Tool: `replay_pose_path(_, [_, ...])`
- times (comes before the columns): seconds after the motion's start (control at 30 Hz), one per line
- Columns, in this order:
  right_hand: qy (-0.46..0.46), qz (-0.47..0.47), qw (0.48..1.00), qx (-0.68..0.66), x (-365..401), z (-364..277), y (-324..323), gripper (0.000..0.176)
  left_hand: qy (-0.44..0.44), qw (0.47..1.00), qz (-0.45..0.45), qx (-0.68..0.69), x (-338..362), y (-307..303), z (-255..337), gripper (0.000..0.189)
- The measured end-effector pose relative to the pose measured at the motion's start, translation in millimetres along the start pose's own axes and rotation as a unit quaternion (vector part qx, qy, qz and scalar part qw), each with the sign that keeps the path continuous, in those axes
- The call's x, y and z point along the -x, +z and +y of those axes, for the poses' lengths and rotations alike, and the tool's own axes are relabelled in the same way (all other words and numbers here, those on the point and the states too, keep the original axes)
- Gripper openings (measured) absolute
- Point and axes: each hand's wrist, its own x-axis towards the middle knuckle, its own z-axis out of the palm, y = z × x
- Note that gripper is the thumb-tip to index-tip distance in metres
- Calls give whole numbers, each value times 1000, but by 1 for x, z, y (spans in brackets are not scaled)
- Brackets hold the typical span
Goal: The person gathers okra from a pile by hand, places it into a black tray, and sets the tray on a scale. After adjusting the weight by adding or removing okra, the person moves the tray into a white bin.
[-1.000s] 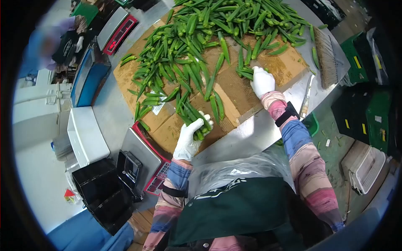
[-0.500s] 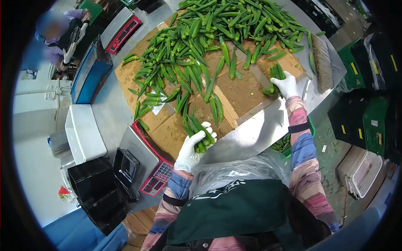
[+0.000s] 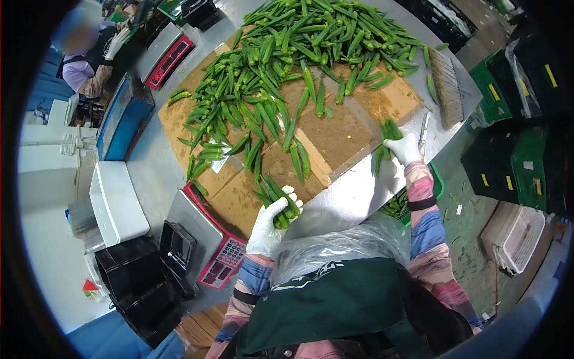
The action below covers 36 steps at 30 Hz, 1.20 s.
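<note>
A large heap of green okra (image 3: 311, 36) spreads over flattened cardboard (image 3: 335, 143) on the metal table. My left hand (image 3: 270, 225), in a white glove, is closed around a small bunch of okra (image 3: 281, 203) above the cardboard's near edge. At the right edge of the cardboard, my right hand (image 3: 405, 148), also gloved, grips several okra pods (image 3: 390, 129). One or more pods hang below its fingers. Beside this hand lies a knife (image 3: 424, 134).
A red scale (image 3: 218, 257) stands at near left, with black trays (image 3: 137, 269) and a white tub (image 3: 118, 200) beyond. A brush (image 3: 446, 90) lies at the right edge. Below it sits a green basket (image 3: 435, 182) holding okra. Another person (image 3: 89, 66) works at far left.
My right hand has come slightly nearer with its okra, now over the cardboard's edge. The left hand still holds its bunch. The view has shifted a little, and the other person's arms have moved.
</note>
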Motion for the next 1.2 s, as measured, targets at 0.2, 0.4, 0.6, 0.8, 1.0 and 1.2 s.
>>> replay_pose_path(0.2, [37, 86, 989, 117, 65, 3, 55, 35, 6, 1000, -6, -10, 5, 9, 0, 42])
replay_pose_path(0.4, [-56, 165, 966, 189, 73, -4, 71, 31, -5, 1000, -16, -9, 10, 6, -1, 42])
replay_pose_path(0.6, [33, 149, 969, 196, 70, -8, 82, 58, -7, 999, -42, -21, 14, -6, -8, 38])
replay_pose_path(0.8, [60, 36, 996, -61, 76, -22, 68, 52, -12, 998, -59, -13, 20, -22, -8, 39])
replay_pose_path(1.0, [54, -297, 919, -253, 155, -109, 101, 27, 20, 987, -132, 89, 49, -21, 11, 39])
replay_pose_path(1.2, [-3, -393, 896, -209, 236, -156, 182, 36, 199, 980, -20, -19, 79, -56, 16, 38])
